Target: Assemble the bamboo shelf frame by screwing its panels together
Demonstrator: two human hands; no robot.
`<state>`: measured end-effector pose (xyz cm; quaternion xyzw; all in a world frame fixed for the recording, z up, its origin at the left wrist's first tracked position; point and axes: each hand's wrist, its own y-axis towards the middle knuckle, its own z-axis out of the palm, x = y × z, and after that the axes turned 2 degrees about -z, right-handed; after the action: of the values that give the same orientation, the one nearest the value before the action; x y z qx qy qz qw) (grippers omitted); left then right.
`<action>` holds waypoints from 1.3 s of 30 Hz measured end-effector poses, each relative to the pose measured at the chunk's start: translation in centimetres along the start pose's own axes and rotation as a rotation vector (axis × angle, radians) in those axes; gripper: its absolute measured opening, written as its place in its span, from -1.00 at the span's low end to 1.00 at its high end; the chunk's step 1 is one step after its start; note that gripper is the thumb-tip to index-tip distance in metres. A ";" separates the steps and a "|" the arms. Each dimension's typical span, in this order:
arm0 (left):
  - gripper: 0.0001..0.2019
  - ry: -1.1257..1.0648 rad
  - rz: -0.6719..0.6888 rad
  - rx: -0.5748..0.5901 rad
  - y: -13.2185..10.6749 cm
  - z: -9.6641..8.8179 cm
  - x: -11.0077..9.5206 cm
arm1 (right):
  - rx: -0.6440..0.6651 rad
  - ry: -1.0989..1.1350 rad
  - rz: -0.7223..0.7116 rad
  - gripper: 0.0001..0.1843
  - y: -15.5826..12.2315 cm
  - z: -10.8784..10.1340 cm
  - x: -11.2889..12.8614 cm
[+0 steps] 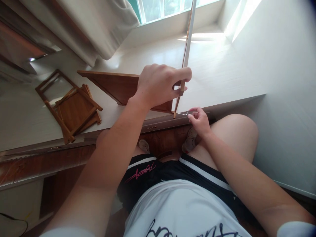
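Closest to you are your white shirt (182,200) and black shorts (163,172), with your shoes (189,143) on the floor between your knees. Past them runs the front of the pale window ledge (214,79), which has a drawer handle (151,127). Your right hand (201,123) is at this edge, fingers curled at the bent end of a thin L-shaped metal key (182,114); whether that grip pinches it, you cannot tell. The key's other end meets the lower end of a long wooden piece (188,42), seen edge-on. Your left hand (159,80) has its grip closed around that piece, above the key. Left of it, a brown wooden panel (113,87) slants over the ledge, partly behind your left hand. Further left lies a wooden frame (74,112). Beyond are a beige curtain (106,29) and the bright window (170,8).
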<state>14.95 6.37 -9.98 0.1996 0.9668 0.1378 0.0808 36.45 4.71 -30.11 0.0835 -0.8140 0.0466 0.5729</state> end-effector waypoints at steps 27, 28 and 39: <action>-0.83 0.102 0.128 -0.165 0.9 0.3 1.1 | -0.093 -0.500 -0.296 -0.86 1.7 0.0 -0.4; -0.82 0.102 0.127 -0.160 1.1 0.2 1.2 | -0.088 -0.511 -0.303 -0.86 1.9 -0.1 -0.4; -0.82 0.084 0.178 -0.103 1.6 0.0 2.6 | -0.079 -0.523 -0.337 -0.86 2.5 0.3 -0.2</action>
<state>13.13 8.86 -9.77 0.2744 0.9393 0.2024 0.0378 35.73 7.17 -30.37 0.2038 -0.9098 -0.1037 0.3464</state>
